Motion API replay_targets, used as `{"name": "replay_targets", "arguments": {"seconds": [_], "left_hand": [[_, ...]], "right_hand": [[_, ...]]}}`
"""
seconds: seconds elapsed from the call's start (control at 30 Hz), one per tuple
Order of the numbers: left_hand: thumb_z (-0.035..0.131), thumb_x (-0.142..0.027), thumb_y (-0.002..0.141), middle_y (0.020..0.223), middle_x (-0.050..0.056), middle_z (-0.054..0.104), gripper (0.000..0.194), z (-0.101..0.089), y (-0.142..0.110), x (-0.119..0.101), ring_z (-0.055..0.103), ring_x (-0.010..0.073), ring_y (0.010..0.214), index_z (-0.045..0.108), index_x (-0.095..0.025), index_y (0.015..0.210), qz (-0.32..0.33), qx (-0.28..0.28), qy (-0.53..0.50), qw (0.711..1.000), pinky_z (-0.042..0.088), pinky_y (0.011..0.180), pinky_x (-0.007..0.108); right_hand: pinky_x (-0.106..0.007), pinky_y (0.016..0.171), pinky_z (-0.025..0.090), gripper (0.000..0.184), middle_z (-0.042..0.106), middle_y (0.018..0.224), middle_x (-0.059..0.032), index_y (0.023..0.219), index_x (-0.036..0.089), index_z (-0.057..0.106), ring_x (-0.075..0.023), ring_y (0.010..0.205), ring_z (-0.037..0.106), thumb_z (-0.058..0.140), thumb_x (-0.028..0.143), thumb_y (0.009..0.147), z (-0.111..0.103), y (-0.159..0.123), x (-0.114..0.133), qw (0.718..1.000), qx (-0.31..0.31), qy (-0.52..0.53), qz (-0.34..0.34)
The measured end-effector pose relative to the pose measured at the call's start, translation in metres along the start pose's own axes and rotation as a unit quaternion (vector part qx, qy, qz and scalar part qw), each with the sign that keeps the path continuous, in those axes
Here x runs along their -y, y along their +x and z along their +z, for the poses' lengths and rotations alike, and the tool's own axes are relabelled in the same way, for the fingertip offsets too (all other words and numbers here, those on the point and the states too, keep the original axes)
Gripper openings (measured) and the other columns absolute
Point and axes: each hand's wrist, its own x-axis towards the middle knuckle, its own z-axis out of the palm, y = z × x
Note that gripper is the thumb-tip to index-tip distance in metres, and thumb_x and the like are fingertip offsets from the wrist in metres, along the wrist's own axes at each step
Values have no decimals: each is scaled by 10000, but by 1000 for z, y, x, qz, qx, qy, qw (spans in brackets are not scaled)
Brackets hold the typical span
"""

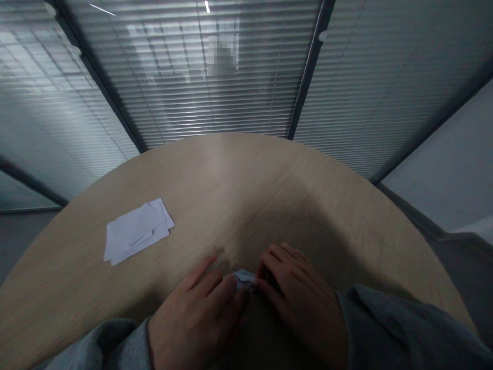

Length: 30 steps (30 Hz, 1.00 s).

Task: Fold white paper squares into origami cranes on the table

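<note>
Paper (243, 276), one small pale piece with a dark line across it, sits at the near middle of the tabletop (246, 174), between the two hands. The fingers of the left hand (196, 313) are clamped on its left side, with the index finger lifted away; those of the right hand (300, 298) come together at its right corner. Only the upper part of the piece shows; the rest is covered by the hands and deep shadow, so its full shape cannot be made out. Two grey sleeves are cut off by the frame. To the left, well apart, lies one pile of white sheets (138, 231), at least three, overlapping; the exact count cannot be told. Behind, blinds (239, 103) carry one pixelated patch (222, 55).
</note>
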Motion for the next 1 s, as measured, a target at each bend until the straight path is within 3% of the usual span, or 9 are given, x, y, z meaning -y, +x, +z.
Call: {"name": "replay_targets", "arguments": {"seconds": [0.2, 0.57, 0.8, 1.0], "left_hand": [[450, -169, 896, 632, -32, 572, 209, 0, 1, -1, 521, 158, 592, 651, -195, 841, 4, 7, 5, 1000, 430, 873, 378], [444, -212, 911, 666, -23, 590, 207, 0, -3, 0, 539, 160, 619, 649, -186, 892, 1, 8, 6, 1000, 436, 884, 394], [467, -178, 892, 690, -7, 606, 175, -3, -2, -3, 520, 152, 578, 641, -169, 913, 4, 42, 12, 999, 472, 689, 337], [414, -175, 917, 656, -2, 584, 233, -1, -2, -4, 499, 161, 563, 640, -172, 862, -6, 23, 23, 999, 448, 643, 341]], "right_hand": [[-473, 877, 428, 43, 616, 843, -42, 771, 182, 603, -247, 879, 573, 630, 152, 786, 5, -2, 0, 1000, -26, 9, 6], [-419, 869, 433, 95, 617, 803, -13, 738, 195, 615, -210, 837, 590, 659, 121, 778, 0, -1, -15, 998, 1, 65, -7], [-459, 828, 426, 87, 612, 813, -26, 742, 195, 603, -235, 830, 573, 633, 128, 788, 1, -4, -8, 999, -14, 37, 14], [-469, 815, 431, 86, 613, 827, -47, 743, 182, 582, -248, 828, 568, 608, 111, 783, 0, -3, -7, 999, -29, 4, 23]]}}
